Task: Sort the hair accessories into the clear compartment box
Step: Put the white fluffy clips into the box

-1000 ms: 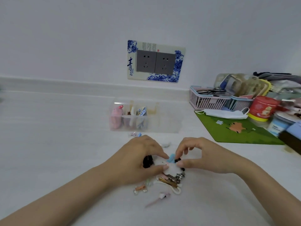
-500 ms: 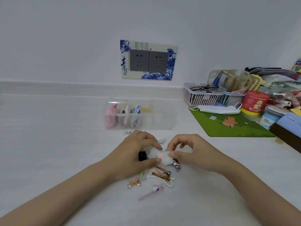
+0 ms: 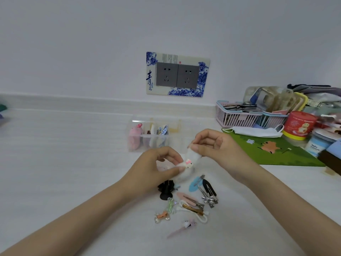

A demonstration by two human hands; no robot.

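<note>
Step in hand: pick-up and inspection of one item before placement. A white fluffy hair accessory [image 3: 186, 164] bearing a small pink-and-white charm is held clear of the white tabletop [image 3: 73, 163], just near of the clear compartment box [image 3: 176, 134]. The left hand [image 3: 158, 167] pinches its near end between thumb and fingers; the right hand [image 3: 215, 146] pinches its far end between thumb and forefinger. Unsorted pieces lie near of the hands, among them a blue snap clip [image 3: 194, 184], a black clip [image 3: 209, 187] and a black claw clip [image 3: 166, 189]. The box's left compartments hold items, one of them pink [image 3: 134, 138]; the right ones look unfilled. The next move likely calls for one hand to let go and the other to carry the piece over the near wall into a suitable compartment.
</note>
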